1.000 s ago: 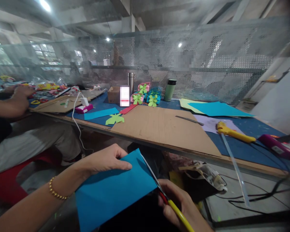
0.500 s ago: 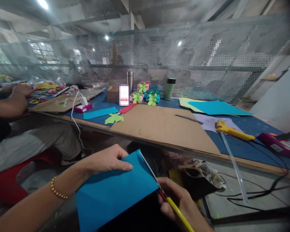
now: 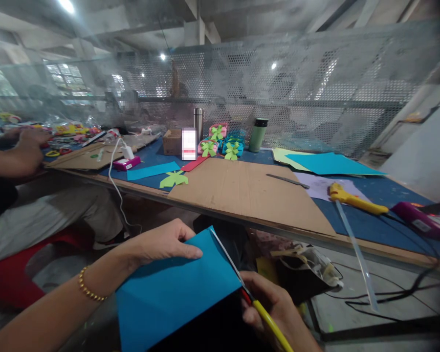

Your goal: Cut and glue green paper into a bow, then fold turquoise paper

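My left hand (image 3: 172,244) pinches a sheet of blue paper (image 3: 176,298) near its upper edge, the thumb lying on top and the other fingers underneath, out of sight. A gold bead bracelet (image 3: 86,286) circles that wrist. In my right hand (image 3: 267,303) is a pair of scissors (image 3: 264,315) with yellow and red handles. Their blades lie along the right edge of the paper, the tip reaching its top corner. The lower blade is hidden behind the sheet. Both hands are above my lap, in front of the table.
Cardboard (image 3: 249,193) covers the table's front, with a metal blade (image 3: 288,181) on it. To the right are a yellow glue gun (image 3: 355,200) and blue sheets (image 3: 330,163). Behind stand green-bowed pieces (image 3: 231,150) and a green bottle (image 3: 258,136). Someone's arm (image 3: 14,156) is at left.
Almost nothing differs. The paper, the scissors and both hands keep their places, while the whole view has shifted very slightly.
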Action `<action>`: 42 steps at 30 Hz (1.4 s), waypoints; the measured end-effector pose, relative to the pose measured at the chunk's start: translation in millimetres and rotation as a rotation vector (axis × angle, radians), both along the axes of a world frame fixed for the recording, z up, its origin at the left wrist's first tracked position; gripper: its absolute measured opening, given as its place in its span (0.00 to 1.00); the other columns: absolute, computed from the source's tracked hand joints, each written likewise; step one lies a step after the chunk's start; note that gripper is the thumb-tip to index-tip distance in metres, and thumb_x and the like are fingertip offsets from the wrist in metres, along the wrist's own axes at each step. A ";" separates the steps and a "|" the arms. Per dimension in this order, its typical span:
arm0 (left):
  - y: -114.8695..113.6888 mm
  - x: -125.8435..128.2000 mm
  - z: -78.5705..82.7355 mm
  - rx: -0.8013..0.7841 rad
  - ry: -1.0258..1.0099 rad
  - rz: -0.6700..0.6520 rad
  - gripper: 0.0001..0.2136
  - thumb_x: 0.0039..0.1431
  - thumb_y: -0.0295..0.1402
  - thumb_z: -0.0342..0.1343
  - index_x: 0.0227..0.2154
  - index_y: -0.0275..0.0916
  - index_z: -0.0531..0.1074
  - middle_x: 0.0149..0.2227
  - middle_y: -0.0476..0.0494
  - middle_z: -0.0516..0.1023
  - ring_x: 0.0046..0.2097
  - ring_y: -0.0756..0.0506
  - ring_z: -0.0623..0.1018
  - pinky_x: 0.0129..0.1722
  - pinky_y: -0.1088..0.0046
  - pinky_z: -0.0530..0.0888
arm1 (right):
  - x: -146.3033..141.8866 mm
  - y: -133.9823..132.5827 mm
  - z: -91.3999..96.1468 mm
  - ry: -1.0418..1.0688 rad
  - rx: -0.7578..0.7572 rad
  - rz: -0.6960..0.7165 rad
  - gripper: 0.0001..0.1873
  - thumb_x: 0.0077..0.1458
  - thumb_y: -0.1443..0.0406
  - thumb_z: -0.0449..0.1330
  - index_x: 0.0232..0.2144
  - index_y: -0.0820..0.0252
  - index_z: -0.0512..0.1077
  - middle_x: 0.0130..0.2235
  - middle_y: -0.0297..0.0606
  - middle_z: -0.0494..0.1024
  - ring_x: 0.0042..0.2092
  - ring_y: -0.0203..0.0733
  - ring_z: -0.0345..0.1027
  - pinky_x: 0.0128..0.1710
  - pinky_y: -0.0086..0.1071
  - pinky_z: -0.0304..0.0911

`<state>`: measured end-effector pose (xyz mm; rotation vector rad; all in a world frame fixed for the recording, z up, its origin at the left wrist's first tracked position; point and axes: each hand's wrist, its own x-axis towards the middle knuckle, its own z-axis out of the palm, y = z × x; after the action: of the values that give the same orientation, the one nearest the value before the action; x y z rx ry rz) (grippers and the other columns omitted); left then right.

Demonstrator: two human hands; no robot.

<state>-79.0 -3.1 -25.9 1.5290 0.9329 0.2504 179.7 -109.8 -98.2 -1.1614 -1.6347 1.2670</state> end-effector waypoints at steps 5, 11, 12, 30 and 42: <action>-0.5 0.0 0.1 0.011 -0.015 -0.007 0.17 0.50 0.45 0.66 0.21 0.34 0.73 0.23 0.48 0.73 0.24 0.52 0.67 0.25 0.76 0.64 | 1.1 -2.4 0.0 -0.032 0.024 0.015 0.35 0.50 0.36 0.59 0.43 0.57 0.74 0.26 0.30 0.63 0.28 0.36 0.52 0.27 0.30 0.50; -3.9 5.5 -1.9 -0.023 -0.033 -0.035 0.15 0.51 0.42 0.66 0.22 0.35 0.75 0.23 0.48 0.75 0.24 0.52 0.69 0.25 0.77 0.65 | -1.3 -0.6 2.9 -0.001 0.065 0.035 0.30 0.55 0.40 0.57 0.45 0.57 0.71 0.29 0.32 0.66 0.30 0.38 0.56 0.30 0.30 0.55; -4.3 6.5 -2.2 -0.026 -0.032 -0.038 0.14 0.51 0.42 0.66 0.22 0.35 0.75 0.23 0.48 0.75 0.24 0.52 0.69 0.25 0.76 0.66 | -1.6 -0.3 2.8 0.000 0.070 0.032 0.30 0.55 0.40 0.58 0.45 0.57 0.71 0.30 0.32 0.68 0.31 0.38 0.58 0.31 0.31 0.56; 20.6 20.5 17.9 0.003 -0.014 -0.076 0.15 0.45 0.43 0.69 0.25 0.35 0.79 0.27 0.44 0.79 0.26 0.50 0.72 0.28 0.73 0.72 | 4.3 14.1 11.4 0.008 0.117 -0.062 0.32 0.50 0.39 0.62 0.44 0.57 0.74 0.36 0.38 0.77 0.36 0.45 0.67 0.35 0.33 0.64; 14.5 6.0 12.8 -0.025 -0.024 -0.047 0.13 0.46 0.42 0.69 0.26 0.36 0.81 0.29 0.44 0.81 0.26 0.49 0.74 0.28 0.73 0.72 | -6.5 17.5 2.2 -0.040 0.170 -0.036 0.31 0.51 0.39 0.61 0.42 0.57 0.75 0.30 0.35 0.75 0.31 0.41 0.65 0.31 0.31 0.62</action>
<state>-73.0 11.4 -13.1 1.5200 0.8777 0.2220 173.2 -92.3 -96.1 -1.1128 -1.7078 1.0666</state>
